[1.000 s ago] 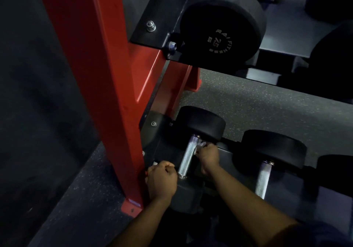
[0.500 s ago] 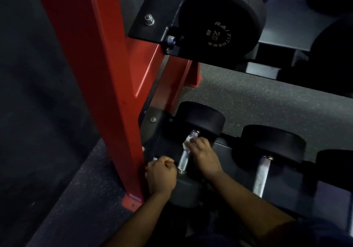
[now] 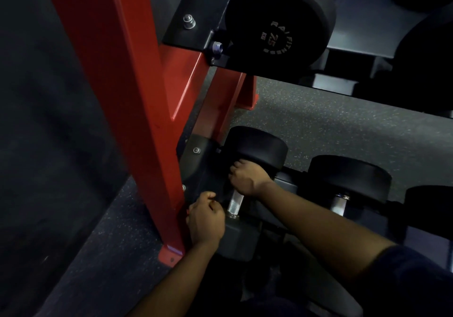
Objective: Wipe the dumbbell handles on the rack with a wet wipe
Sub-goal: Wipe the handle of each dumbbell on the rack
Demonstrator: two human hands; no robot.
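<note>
Head view: toward 6 o'clock, low on the rack [image 3: 137,111], the right hand [image 3: 247,177] wraps the far end of the leftmost dumbbell handle [image 3: 235,202], probably to press the wet wipe round it. The wipe itself is hidden. At its 8 o'clock the left hand [image 3: 206,218] is fisted beside the rack, seemingly bracing; whether it holds anything I cannot tell.

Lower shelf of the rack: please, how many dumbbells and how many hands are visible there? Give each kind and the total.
Dumbbells: 3
Hands (left hand, right hand): 2
Total: 5
</note>
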